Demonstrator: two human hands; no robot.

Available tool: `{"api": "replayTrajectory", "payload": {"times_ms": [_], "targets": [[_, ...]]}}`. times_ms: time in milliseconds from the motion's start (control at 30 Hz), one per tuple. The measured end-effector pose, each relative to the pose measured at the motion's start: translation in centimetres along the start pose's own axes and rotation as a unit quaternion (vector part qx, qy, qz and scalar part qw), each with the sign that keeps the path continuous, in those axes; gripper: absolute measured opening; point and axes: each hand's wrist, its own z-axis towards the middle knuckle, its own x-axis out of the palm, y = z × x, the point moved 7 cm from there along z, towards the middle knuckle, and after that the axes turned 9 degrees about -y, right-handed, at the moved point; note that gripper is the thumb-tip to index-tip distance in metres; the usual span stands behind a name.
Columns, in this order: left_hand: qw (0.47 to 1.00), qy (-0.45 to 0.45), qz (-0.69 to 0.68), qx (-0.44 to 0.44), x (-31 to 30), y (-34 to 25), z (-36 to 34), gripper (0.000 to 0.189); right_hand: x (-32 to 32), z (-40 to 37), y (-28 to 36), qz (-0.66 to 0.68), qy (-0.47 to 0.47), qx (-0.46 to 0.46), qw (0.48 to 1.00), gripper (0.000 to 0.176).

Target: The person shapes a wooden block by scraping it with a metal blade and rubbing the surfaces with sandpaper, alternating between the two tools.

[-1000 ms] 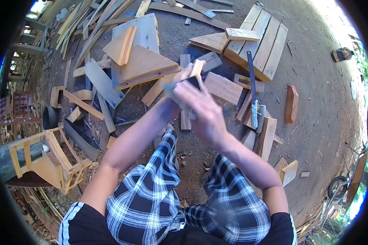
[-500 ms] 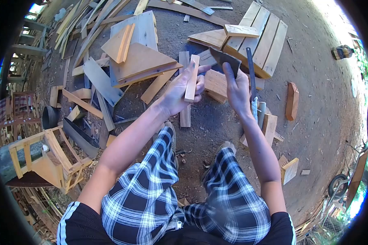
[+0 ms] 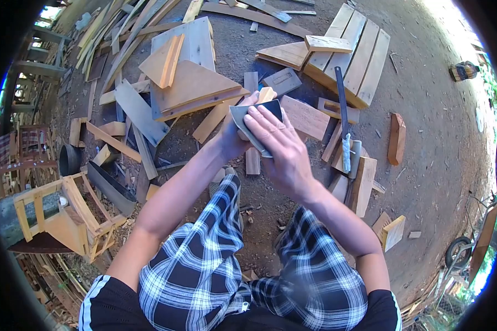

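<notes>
My left hand (image 3: 233,134) grips a small pale wood block (image 3: 267,94), whose far end pokes out past the fingers. Over the block lies a bent sheet of dark grey sandpaper (image 3: 239,115), with my right hand (image 3: 281,144) pressing it down, fingers stretched across it. Most of the block and the left fingers are hidden beneath the sheet. Just beyond my hands, a flat wood block (image 3: 305,118) rests on the ground. A long dark-bladed tool (image 3: 342,102) with a pale wrapped handle leans to the right of my right hand.
Triangular wooden pieces (image 3: 196,88) are stacked ahead on the left. A slatted wooden box (image 3: 350,60) stands ahead on the right. Wood offcuts (image 3: 395,138) lie scattered over the dirt ground. To the left are a small wooden frame (image 3: 74,198) and a black trough (image 3: 109,186).
My right hand has moved left and brought the sandpaper down over the wood block. The block in my left hand, upright and visible before, is now mostly covered.
</notes>
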Motion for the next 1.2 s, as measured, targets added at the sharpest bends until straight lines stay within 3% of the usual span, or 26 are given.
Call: {"api": "replayTrajectory", "payload": {"times_ms": [67, 100, 133, 200, 233, 267, 333, 367, 400, 467, 500, 533, 600, 633, 667, 767, 833, 867, 900, 933, 1000, 1033, 1133, 1200], "targets": [[0.988, 0.148, 0.016, 0.034, -0.7, 0.1, -1.0, 0.039, -0.6, 0.5, -1.9, -0.015, -0.022, -0.017, 0.999, 0.039], [0.949, 0.303, -0.078, -0.041, 1.5, -0.3, -0.8, 0.035, -1.0, 1.5, -3.9, -0.007, -0.039, 0.045, 0.998, 0.039], [0.965, 0.250, -0.066, -0.042, 1.1, 0.1, -0.3, 0.038, -1.0, 1.7, -5.1, 0.020, -0.047, 0.100, 0.994, 0.044], [0.999, -0.037, -0.031, 0.013, -0.8, 0.3, 0.0, 0.041, 0.0, 0.5, -1.8, -0.021, -0.009, 0.000, 1.000, 0.049], [0.995, 0.047, 0.020, 0.085, -0.3, -0.7, 0.9, 0.044, 0.0, 0.1, 0.3, 0.010, -0.005, -0.020, 1.000, 0.054], [0.995, 0.091, 0.013, 0.024, -1.0, -0.1, 1.4, 0.043, -0.2, 0.3, 1.1, 0.034, 0.018, -0.012, 0.999, 0.051], [0.996, -0.045, 0.072, -0.018, -0.9, 0.1, -1.3, 0.043, -0.8, 1.3, -1.2, 0.047, -0.011, -0.032, 0.998, 0.048], [0.951, 0.290, -0.088, -0.059, 0.0, 0.9, 0.0, 0.042, -1.0, 1.9, -3.5, 0.001, -0.026, 0.036, 0.999, 0.044], [0.944, 0.304, -0.115, -0.063, 0.7, 1.1, 0.2, 0.042, -0.8, 1.7, -5.6, 0.047, -0.044, 0.102, 0.993, 0.043], [0.999, -0.027, -0.019, -0.022, -1.3, 0.8, 0.2, 0.041, -0.7, 1.2, -1.2, 0.020, -0.025, -0.002, 0.999, 0.042], [0.999, -0.038, -0.021, 0.023, 0.9, -0.6, 0.1, 0.032, 0.1, 0.1, 0.5, 0.026, -0.007, -0.018, 0.999, 0.044], [1.000, -0.020, -0.006, 0.003, 0.9, -0.9, -0.1, 0.036, -0.1, 0.3, 1.3, 0.069, 0.014, -0.015, 0.997, 0.047], [0.998, -0.069, 0.015, 0.003, 0.8, -0.2, -1.9, 0.038, -0.7, 1.1, -2.4, 0.025, -0.051, -0.027, 0.998, 0.042], [0.996, 0.084, 0.014, -0.015, 0.5, 0.9, -0.3, 0.038, -1.7, 2.6, -4.3, 0.090, -0.060, 0.063, 0.992, 0.030], [0.991, 0.132, 0.011, -0.027, 2.4, 0.8, -1.6, 0.039, -1.7, 1.8, -9.2, 0.032, -0.034, 0.250, 0.967, 0.021], [0.993, 0.111, 0.035, 0.010, 4.2, -1.0, -2.1, 0.040, -3.1, 0.5, -12.3, 0.089, -0.084, 0.274, 0.954, 0.034], [0.981, -0.048, 0.093, 0.165, 1.9, -2.7, -0.6, 0.035, -3.6, 0.0, -11.5, 0.116, -0.100, 0.283, 0.947, 0.035], [0.982, -0.050, 0.094, 0.158, 1.4, -2.0, -0.5, 0.035, -3.1, -1.3, -12.1, 0.251, -0.124, 0.394, 0.875, 0.036], [0.969, -0.067, 0.132, 0.199, 1.2, -2.4, -0.8, 0.036, -2.1, -2.5, -11.9, 0.378, -0.147, 0.490, 0.772, 0.037], [0.951, -0.081, 0.169, 0.245, 1.2, -3.0, -1.0, 0.038, -1.8, -2.8, -11.3, 0.378, -0.151, 0.490, 0.771, 0.037], [0.948, -0.057, 0.163, 0.266, 1.3, -3.2, -1.0, 0.039, 0.0, -3.7, -10.1, 0.444, -0.141, 0.559, 0.686, 0.041], [0.933, -0.063, 0.173, 0.309, 1.7, -3.5, -1.4, 0.039, 0.4, -3.0, -9.0, 0.508, -0.147, 0.548, 0.648, 0.044], [0.913, -0.059, 0.171, 0.367, 2.0, -4.1, -2.5, 0.032, -0.8, -2.2, -9.2, 0.466, -0.214, 0.567, 0.645, 0.042], [0.862, -0.016, 0.326, 0.387, 2.5, -4.2, -2.9, 0.029, -1.6, -2.4, -10.9, 0.437, -0.259, 0.569, 0.647, 0.040]]}}
